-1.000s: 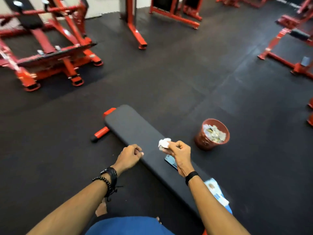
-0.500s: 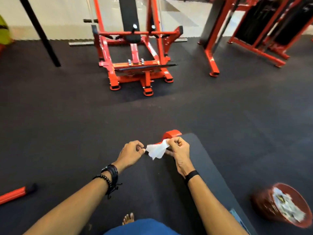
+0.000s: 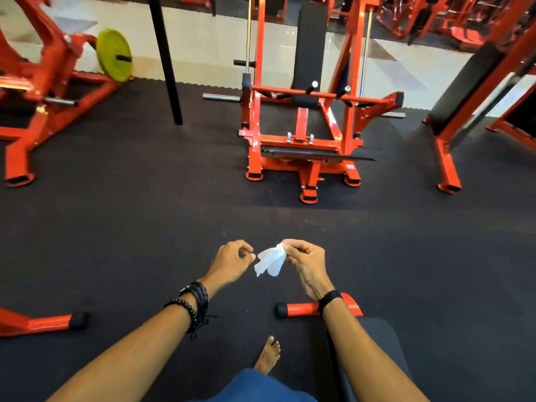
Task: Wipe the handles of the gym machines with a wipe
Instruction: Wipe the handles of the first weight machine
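I am pinching the white wipe (image 3: 269,261) in my right hand (image 3: 304,264), above the dark floor (image 3: 116,227); my left hand (image 3: 232,261) is hovering just beside it, fingers curled, holding nothing.

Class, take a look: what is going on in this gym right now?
A person holds a white wipe pinched in the right hand. The left hand, fingers curled, is just beside it without touching. The red machine stands ahead across the mat, out of reach, its handles not yet being wiped.
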The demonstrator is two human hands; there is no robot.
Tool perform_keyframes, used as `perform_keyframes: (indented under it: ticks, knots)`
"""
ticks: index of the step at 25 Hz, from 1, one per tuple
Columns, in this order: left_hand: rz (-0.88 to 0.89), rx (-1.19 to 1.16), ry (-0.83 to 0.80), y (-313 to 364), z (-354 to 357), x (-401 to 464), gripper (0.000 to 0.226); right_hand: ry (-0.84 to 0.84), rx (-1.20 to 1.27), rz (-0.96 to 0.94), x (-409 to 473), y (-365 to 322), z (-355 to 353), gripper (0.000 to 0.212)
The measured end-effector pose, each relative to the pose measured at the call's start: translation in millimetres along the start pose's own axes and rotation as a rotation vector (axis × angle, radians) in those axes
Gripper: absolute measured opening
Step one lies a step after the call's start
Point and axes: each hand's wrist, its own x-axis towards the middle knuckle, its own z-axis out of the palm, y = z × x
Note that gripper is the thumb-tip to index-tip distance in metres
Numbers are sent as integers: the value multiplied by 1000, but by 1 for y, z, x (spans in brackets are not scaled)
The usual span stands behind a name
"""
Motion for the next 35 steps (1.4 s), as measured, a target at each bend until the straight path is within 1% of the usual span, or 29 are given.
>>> perform_keyframes:
  ticks: [2, 4, 6, 9, 13, 16, 19, 23, 24, 27, 30, 32, 33, 35]
  knots:
    - [11, 35, 18, 19, -9, 36, 5, -22, 4, -18, 38, -17, 0, 12]
    - [24, 33, 39, 36, -15, 72, 6, -89, -43, -45, 73, -38, 0, 20]
    - [20, 29, 75, 46, -17, 102, 7, -102, -105, -60, 108, -49, 1, 25]
    - [-29, 47, 71, 49, -15, 132, 7, -85, -192, -83, 148, -53, 1, 18]
    - [-64, 26, 81, 49, -24, 177, 7, -102, -218, -84, 196, -57, 9, 12]
    - [-26, 4, 90, 58, -37, 229, 5, -73, -231, -70, 240, -69, 25, 11]
    - [35, -31, 92, 72, -56, 301, 4, -27, -288, -103, 299, -84, 40, 13]
    - [77, -61, 106, 91, -87, 379, 5, 65, -339, -133, 368, -118, 65, 29]
    - [79, -79, 104, 92, -94, 393, 5, 78, -332, -131, 384, -126, 72, 30]
    - [106, -66, 93, 94, -123, 433, 6, 106, -296, -180, 426, -147, 98, 24]
    - [87, -84, 121, 86, -138, 469, 7, 95, -285, -151, 453, -148, 115, 21]
    - [71, -86, 122, 82, -143, 489, 7, 77, -325, -136, 471, -145, 126, 26]
    - [69, -96, 113, 80, -144, 499, 7, 95, -363, -136, 482, -143, 130, 26]
    - [66, -101, 97, 79, -145, 520, 6, 120, -434, -168, 506, -141, 133, 24]
